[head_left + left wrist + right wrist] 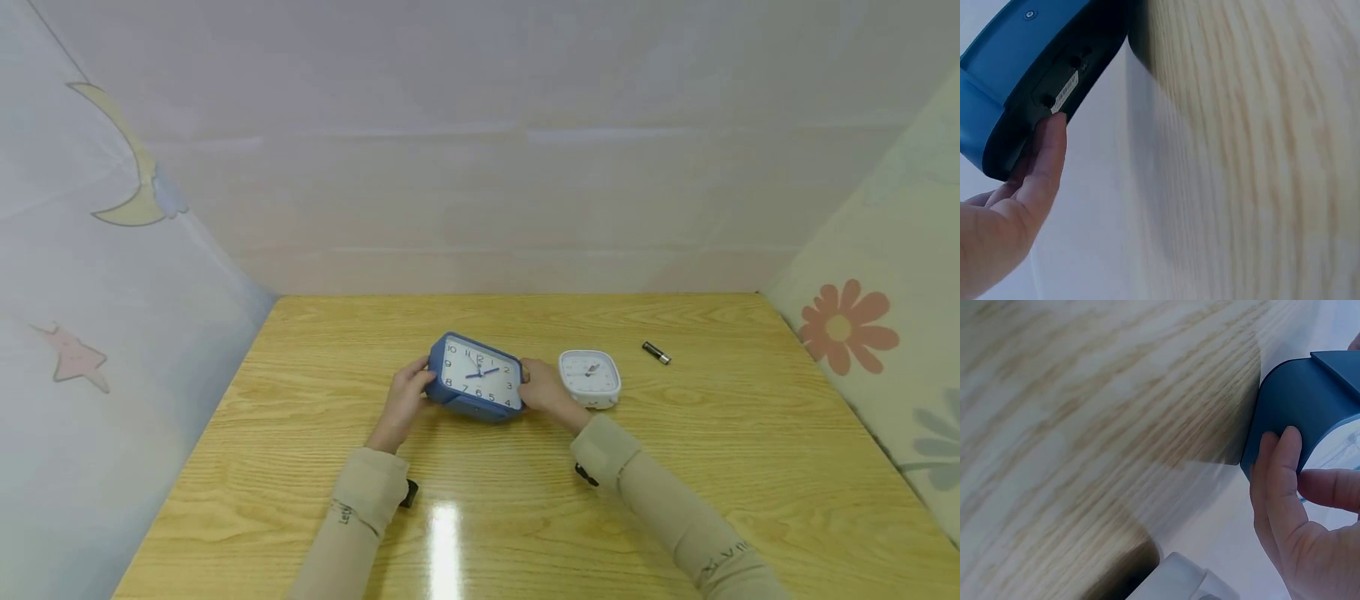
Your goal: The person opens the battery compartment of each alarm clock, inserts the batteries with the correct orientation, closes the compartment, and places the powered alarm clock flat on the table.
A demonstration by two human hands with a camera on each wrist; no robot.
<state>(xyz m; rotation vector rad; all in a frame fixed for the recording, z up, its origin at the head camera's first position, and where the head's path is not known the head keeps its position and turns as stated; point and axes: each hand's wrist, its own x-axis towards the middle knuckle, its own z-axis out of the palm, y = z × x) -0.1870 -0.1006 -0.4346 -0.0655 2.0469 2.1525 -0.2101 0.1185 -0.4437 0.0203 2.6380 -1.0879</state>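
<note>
- Pale cloth walls (487, 167) close in the space ahead of the hands and to either side; off to the left hang a moon (141, 207) and a star (78, 357), off to the right a red flower (837, 327).
- The wood-grained table (300, 467) spreads beneath both hands, with a bright streak of glare (444, 550) between the forearms.
- The blue clock (480, 375) is between the hands, tilted, dial up and its right side lower; whether an edge touches the wood is hard to tell. The left hand (405, 396) grips its left end, fingers behind the dark back (1022, 115); the right hand (546, 388) grips the other end, thumb at the front.
- As for progress, I judge that the two-handed grip is done — setting the clock down and letting go are not.
- The smaller white clock (589, 372) stands just right of the right hand, apparently unhandled.
- The battery (656, 353) lies loose beyond it, farther right — untouched. Whether the blue clock has one inside cannot be seen.
</note>
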